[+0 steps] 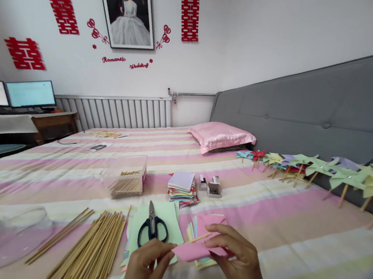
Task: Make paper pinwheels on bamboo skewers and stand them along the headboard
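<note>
A folded sheet of pink paper point(191, 251) is held up between both hands. My left hand point(148, 262) pinches its left corner between thumb and fingertips. Fingers of my right hand point(237, 256) are closed on the paper's right side, with the thumb beneath. A thin wooden stick point(200, 237) lies along the paper's upper edge, its right end at the right fingertips. Below and behind the hands is a stack of coloured paper point(213, 220). Black-handled scissors point(153, 227) rest on light green sheets point(173, 222) beside my left hand.
Wooden sticks point(95, 245) lie in a bundle at left, near a clear plastic lid point(9, 236). Beyond are a box of small sticks point(128, 182), a square paper stack point(182, 183) and small boxes point(213, 189). Paper pinwheels point(349, 176) line the right, by the grey headboard point(310, 99).
</note>
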Available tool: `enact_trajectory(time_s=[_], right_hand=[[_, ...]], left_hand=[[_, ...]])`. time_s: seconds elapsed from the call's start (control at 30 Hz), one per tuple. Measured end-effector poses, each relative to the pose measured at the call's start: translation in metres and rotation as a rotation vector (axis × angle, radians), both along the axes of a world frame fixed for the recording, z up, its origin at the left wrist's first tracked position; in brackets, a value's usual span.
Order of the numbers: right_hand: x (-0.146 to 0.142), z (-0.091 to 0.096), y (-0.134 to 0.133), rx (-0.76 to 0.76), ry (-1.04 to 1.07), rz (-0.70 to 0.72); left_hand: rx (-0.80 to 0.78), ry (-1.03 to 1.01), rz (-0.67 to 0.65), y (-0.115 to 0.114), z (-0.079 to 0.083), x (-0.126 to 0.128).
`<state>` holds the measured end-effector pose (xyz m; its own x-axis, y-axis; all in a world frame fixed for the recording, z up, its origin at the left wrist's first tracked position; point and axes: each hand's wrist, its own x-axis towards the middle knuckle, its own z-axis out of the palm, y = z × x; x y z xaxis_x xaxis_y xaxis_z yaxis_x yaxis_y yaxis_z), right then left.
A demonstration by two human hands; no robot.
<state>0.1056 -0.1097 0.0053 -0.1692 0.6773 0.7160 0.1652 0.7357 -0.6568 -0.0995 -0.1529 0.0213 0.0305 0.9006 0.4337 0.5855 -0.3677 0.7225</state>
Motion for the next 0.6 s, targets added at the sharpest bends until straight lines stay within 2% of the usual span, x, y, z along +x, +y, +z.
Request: enact_trajectory(time_s=[0.17,0.6], right_hand=[[-0.0013,0.0027,-0.0013,0.024,-0.013,-0.023],[-0.0012,0.0027,0.0017,0.004,0.031,0.036]], left_hand=[[-0.037,0.060,-0.033,0.0005,0.0007,-0.0017],[0.043,0.059,-0.027,-0.0006,-0.0020,-0.0023]])
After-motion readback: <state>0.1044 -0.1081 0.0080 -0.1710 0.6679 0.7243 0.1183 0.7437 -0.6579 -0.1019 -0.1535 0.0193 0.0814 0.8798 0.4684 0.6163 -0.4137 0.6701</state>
